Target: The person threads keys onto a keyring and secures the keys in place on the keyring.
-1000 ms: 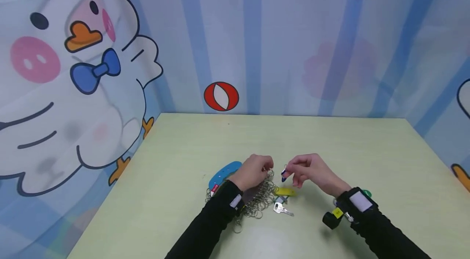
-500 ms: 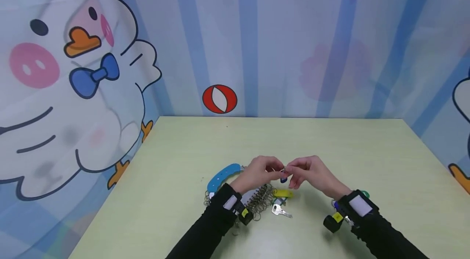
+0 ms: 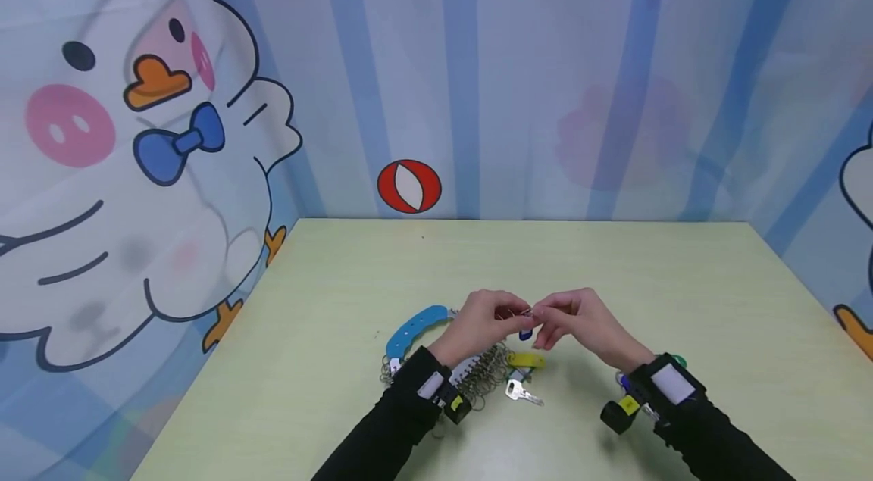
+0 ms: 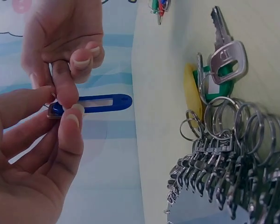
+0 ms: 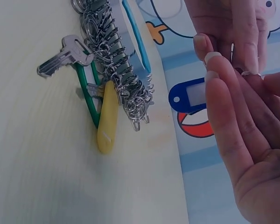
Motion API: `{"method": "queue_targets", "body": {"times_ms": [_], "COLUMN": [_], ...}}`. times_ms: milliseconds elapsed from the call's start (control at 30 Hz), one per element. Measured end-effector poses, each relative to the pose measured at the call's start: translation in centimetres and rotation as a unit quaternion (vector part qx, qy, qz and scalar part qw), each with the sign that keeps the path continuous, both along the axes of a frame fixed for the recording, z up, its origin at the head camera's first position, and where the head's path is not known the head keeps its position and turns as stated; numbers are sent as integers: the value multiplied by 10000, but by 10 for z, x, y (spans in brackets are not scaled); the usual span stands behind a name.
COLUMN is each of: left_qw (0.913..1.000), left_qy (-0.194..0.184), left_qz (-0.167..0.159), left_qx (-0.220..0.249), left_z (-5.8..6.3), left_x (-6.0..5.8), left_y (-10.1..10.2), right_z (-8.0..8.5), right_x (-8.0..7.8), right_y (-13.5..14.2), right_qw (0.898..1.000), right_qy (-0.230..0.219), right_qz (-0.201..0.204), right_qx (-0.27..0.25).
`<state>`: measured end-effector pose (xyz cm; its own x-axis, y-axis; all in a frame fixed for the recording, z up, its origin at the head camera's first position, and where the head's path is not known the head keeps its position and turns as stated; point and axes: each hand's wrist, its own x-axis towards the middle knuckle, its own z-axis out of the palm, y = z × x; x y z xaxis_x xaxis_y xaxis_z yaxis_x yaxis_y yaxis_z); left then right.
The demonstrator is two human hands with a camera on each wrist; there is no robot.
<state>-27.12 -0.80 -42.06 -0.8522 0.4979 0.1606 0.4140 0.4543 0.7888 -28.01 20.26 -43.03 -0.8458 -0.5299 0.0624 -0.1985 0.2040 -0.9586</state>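
In the head view, my left hand (image 3: 480, 323) and right hand (image 3: 581, 323) meet above the table, fingertips together around the ring end of a blue key tag (image 3: 525, 334). Its blue plastic body with a pale label window sticks out past the fingers in the left wrist view (image 4: 102, 102). Thumb and fingers of the left hand pinch its metal ring, and the right fingertips pinch the same end; the ring is mostly hidden. Below lie a silver key (image 3: 522, 391), a yellow tag (image 3: 527, 360) and a green tag (image 4: 224, 87).
Beside the left forearm lies a holder with a blue curved handle (image 3: 416, 329) and a row of metal clips and rings (image 4: 219, 163). More colored tags, including a green one (image 3: 678, 361), lie by the right wrist. A printed cloth backdrop (image 3: 518, 72) stands behind the table (image 3: 382, 261).
My left hand has moved right, from over the clips to the blue key tag in the right hand, and now pinches its ring end. The right hand has barely moved.
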Motion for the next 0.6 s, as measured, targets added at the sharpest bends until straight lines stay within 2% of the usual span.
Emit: {"method": "queue_targets", "body": {"times_ms": [167, 367, 600], "left_qw": [9994, 9963, 9941], "left_qy": [328, 860, 1068], "left_qz": [51, -35, -41], "left_qx": [63, -22, -159], "left_z": [2, 6, 8], "left_x": [4, 7, 9], "left_y": [2, 4, 4], "right_z": [3, 6, 5], "right_x": [1, 2, 3], "right_y": [0, 1, 2], "right_qw": [10000, 9997, 9998], "right_qy": [14, 154, 189], "right_qz": [56, 84, 46], "right_qx": [-19, -154, -70]}}
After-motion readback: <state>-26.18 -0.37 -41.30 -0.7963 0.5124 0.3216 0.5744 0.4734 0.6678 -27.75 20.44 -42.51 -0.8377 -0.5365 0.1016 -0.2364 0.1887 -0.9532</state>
